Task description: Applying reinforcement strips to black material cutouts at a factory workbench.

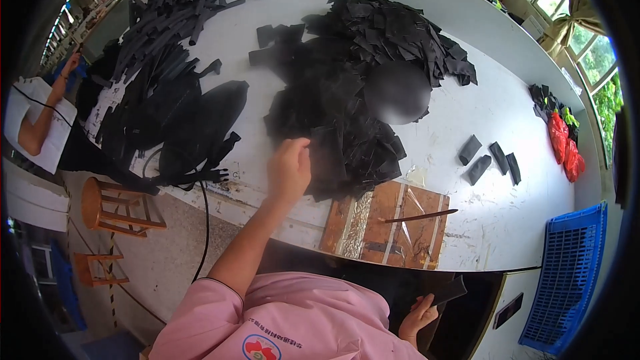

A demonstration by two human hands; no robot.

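Observation:
My left hand (291, 168) is at the near left edge of a large pile of flat black fabric pieces (373, 23). Its fingers are closed at the border of one black piece (328, 153), slightly blurred. Low on the right, below the table's front edge, my right hand (419, 315) grips a folded black fabric piece (451, 291). Between the two hands a brown wooden board (422, 240) with strips of tape lies at the table edge. A thin dark stick (421, 216) rests across it.
Several small black folded pieces (479, 170) lie right of the board. More black strips (163, 23) and larger black parts (203, 120) cover the table's left. Red bags (559, 139) sit by the right wall, above a blue plastic crate (567, 277). A co-worker's arm (41, 120) and a wooden stool (100, 203) are at left.

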